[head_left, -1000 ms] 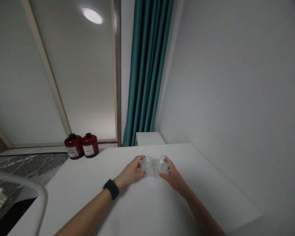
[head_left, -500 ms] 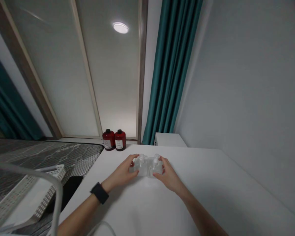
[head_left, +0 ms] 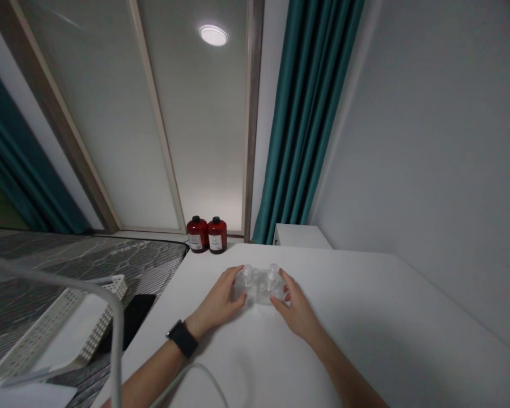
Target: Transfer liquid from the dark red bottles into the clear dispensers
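A clear, see-through plastic object (head_left: pixel 261 285) with two rounded knobs on top is on or just above the white table (head_left: pixel 365 317), in the middle of the view. My left hand (head_left: pixel 224 300), with a black watch on its wrist, grips its left side between thumb and fingers. On the right side, my right hand (head_left: pixel 295 303) holds it the same way, thumb toward me and fingers behind. Parts of the fingers are hidden by the object.
Two red bottles (head_left: pixel 207 235) with black caps stand at the table's back left corner. A white perforated basket (head_left: pixel 59 334) and a black item (head_left: pixel 138 317) lie to the left. A grey tube (head_left: pixel 118 340) curves through the left foreground. Behind stands a white cabinet (head_left: pixel 301 235).
The view has shifted slightly, so the table, bottles and basket appear a little further right. Both hands still hold the clear object, which looks slightly tilted compared with before.
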The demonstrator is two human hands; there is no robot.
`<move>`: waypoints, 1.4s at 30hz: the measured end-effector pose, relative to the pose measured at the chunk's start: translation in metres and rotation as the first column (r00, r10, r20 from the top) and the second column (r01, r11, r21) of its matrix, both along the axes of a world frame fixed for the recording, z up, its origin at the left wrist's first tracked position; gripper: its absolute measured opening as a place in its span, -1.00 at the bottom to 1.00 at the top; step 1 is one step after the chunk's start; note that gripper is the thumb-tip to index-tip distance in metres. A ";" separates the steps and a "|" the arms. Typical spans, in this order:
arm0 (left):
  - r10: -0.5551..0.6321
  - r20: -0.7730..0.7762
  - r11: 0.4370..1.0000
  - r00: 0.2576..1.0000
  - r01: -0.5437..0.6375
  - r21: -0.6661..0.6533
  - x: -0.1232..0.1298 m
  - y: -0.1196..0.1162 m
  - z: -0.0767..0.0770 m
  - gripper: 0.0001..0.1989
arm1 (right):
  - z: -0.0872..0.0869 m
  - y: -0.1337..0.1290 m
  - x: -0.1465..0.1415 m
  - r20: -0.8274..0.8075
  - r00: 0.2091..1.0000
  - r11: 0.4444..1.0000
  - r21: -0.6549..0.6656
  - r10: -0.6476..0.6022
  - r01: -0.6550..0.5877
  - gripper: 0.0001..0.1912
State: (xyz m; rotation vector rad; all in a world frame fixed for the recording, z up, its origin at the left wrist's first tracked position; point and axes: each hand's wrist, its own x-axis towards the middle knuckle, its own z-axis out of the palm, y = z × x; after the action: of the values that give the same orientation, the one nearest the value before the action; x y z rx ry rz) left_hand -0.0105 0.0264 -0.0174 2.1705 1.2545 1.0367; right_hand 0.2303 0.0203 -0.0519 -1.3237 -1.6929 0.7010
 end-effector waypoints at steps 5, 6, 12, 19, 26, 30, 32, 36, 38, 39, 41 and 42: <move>0.183 -0.059 0.983 0.981 -0.183 0.009 0.008 -0.008 -0.003 -0.36 | 0.005 -0.007 0.002 -0.008 0.996 0.995 0.017 0.093 -0.093 -0.29; 0.210 -0.072 0.978 0.975 -0.210 0.010 0.009 -0.009 -0.003 -0.36 | 0.006 -0.008 0.002 -0.013 0.995 0.995 0.023 0.101 -0.101 -0.30; 0.246 -0.072 0.969 0.967 -0.244 0.034 0.012 -0.009 -0.004 -0.34 | 0.005 -0.008 0.001 -0.021 0.994 0.994 0.046 0.104 -0.103 -0.32; 0.228 -0.054 0.973 0.972 -0.227 0.028 0.013 -0.011 -0.001 -0.38 | 0.004 -0.006 0.001 -0.015 0.996 0.996 0.032 0.090 -0.089 -0.31; 0.217 -0.024 0.976 0.976 -0.216 0.038 0.013 -0.011 -0.002 -0.41 | 0.001 -0.005 0.000 -0.024 0.996 0.996 0.026 0.081 -0.081 -0.32; 0.200 -0.008 0.980 0.980 -0.200 0.021 0.010 -0.010 -0.003 -0.40 | 0.002 -0.003 -0.002 -0.031 0.996 0.996 0.017 0.087 -0.086 -0.33; 0.200 -0.007 0.980 0.980 -0.200 0.008 0.008 -0.008 -0.005 -0.38 | 0.003 -0.002 -0.004 -0.027 0.995 0.995 0.017 0.094 -0.093 -0.33; 0.240 0.054 0.971 0.969 -0.238 -0.040 -0.001 -0.002 -0.012 -0.25 | 0.006 0.004 -0.011 -0.011 0.992 0.992 0.020 0.127 -0.126 -0.32; 0.252 0.085 0.967 0.964 -0.247 -0.065 -0.007 0.002 -0.015 -0.22 | 0.008 0.009 -0.015 0.000 0.990 0.990 0.022 0.142 -0.142 -0.32; 0.252 0.094 0.967 0.963 -0.246 -0.071 -0.009 0.004 -0.016 -0.23 | 0.009 0.012 -0.018 0.006 0.989 0.989 0.021 0.149 -0.150 -0.33; 0.252 0.104 0.967 0.962 -0.246 -0.073 -0.015 0.007 -0.017 -0.26 | 0.011 0.018 -0.023 0.015 0.986 0.986 0.013 0.167 -0.168 -0.34; 0.258 0.110 0.965 0.960 -0.251 -0.073 -0.017 0.009 -0.017 -0.28 | 0.012 0.021 -0.025 0.018 0.984 0.984 0.007 0.177 -0.177 -0.35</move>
State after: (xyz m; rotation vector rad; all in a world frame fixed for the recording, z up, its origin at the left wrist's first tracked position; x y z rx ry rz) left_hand -0.0274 0.0353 -0.0342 1.9084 1.5163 1.1942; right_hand 0.2050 0.0413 -0.0398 -1.1854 -1.8414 0.7854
